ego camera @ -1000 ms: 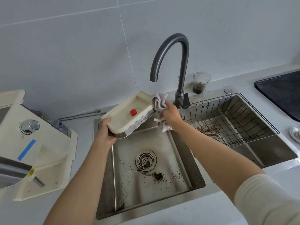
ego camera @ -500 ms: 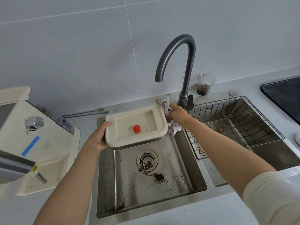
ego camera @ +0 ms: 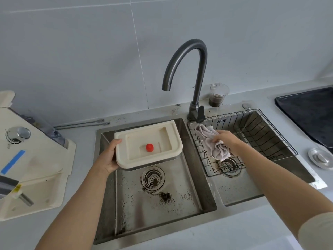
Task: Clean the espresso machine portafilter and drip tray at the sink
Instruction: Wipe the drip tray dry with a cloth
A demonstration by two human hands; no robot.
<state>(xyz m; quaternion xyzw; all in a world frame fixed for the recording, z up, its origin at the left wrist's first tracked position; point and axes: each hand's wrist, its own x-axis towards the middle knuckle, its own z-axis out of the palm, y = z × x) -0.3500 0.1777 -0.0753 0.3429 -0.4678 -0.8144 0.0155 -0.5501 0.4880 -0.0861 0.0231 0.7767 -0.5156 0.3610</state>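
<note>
My left hand (ego camera: 108, 156) grips the left edge of the cream drip tray (ego camera: 156, 134), which has a red float (ego camera: 149, 147) in its recess. The tray is held roughly level above the left sink basin (ego camera: 162, 201). My right hand (ego camera: 223, 138) holds a crumpled grey cloth (ego camera: 216, 150) over the wire basket (ego camera: 255, 134) in the right basin, apart from the tray. Coffee grounds speckle the left basin around its drain (ego camera: 153, 177). No portafilter shows clearly.
A dark gooseneck faucet (ego camera: 196, 73) stands between the basins. The cream espresso machine (ego camera: 36, 159) sits on the counter at left. A plastic cup of dark liquid (ego camera: 218, 96) is behind the sink. A black cooktop (ego camera: 310, 114) and a metal sink plug (ego camera: 320, 157) are at right.
The tray has gone from tilted to level over the left basin. My right hand with the cloth has left the tray's right edge and moved right over the wire basket.
</note>
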